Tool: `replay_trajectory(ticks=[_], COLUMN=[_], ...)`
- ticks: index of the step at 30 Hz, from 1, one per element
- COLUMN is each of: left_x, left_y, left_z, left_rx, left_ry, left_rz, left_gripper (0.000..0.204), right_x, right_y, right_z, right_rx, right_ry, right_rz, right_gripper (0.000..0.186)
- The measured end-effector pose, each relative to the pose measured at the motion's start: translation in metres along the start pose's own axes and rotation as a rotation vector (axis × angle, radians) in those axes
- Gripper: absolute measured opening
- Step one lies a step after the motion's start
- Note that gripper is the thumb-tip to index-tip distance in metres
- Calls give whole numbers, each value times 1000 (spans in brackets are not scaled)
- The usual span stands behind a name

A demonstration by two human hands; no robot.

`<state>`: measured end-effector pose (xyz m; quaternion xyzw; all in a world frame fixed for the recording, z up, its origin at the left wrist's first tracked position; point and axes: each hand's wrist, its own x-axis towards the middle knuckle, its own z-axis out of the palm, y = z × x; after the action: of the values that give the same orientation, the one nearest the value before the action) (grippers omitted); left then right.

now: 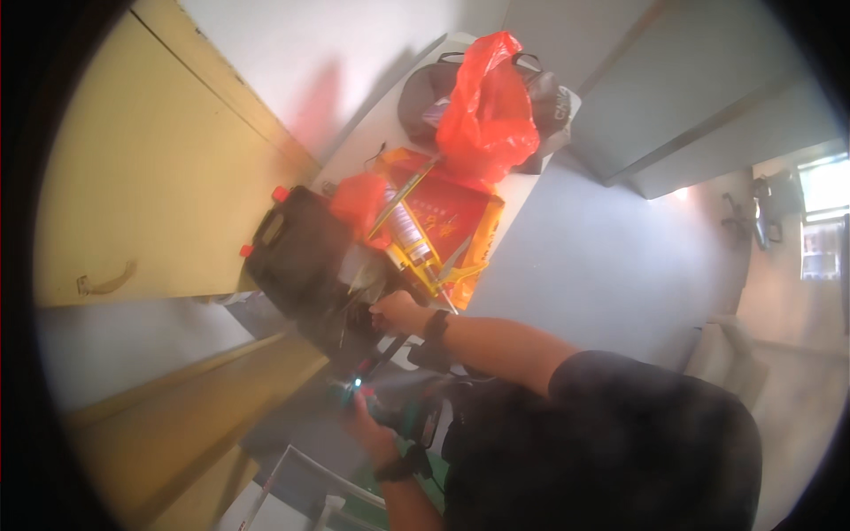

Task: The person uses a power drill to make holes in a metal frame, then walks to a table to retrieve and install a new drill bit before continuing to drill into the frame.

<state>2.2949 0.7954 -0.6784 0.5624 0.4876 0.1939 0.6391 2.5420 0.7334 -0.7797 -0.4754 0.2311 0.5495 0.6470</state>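
My left hand (372, 431) is closed around a teal-and-black power drill (409, 418), blurred, with a small white light glowing at its front. Farther up, my right hand (400, 312) is closed at the edge of a black case (301, 252) with red fittings. What its fingers pinch is too blurred to make out. Close to that hand lie a clear plastic bag (361, 268) and some thin dark pieces. Just beyond, a sealant tube (407, 232) and a yellow strip tool (405, 190) rest on a red-and-yellow bag (449, 219).
A red plastic bag (490, 115) stands on a grey carry bag (423, 104) at the far end of the white surface. A yellow wooden door (159, 168) is on the left. Grey floor (584, 257) lies to the right. A white frame (292, 482) stands low in front.
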Motion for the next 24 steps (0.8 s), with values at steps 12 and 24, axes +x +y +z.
replay_trajectory(ticks=[12, 24], left_x=[-43, -110], left_y=[2, 11], left_z=[-21, -56], left_rx=[-78, -325], left_ry=[191, 380], left_rz=[-50, -115], left_gripper=[52, 36], right_x=[-3, 0], right_y=[-15, -24], right_z=[36, 83], right_rx=[-1824, -2246], right_ry=[-189, -456], right_rz=[-867, -1202], right_gripper=[19, 17])
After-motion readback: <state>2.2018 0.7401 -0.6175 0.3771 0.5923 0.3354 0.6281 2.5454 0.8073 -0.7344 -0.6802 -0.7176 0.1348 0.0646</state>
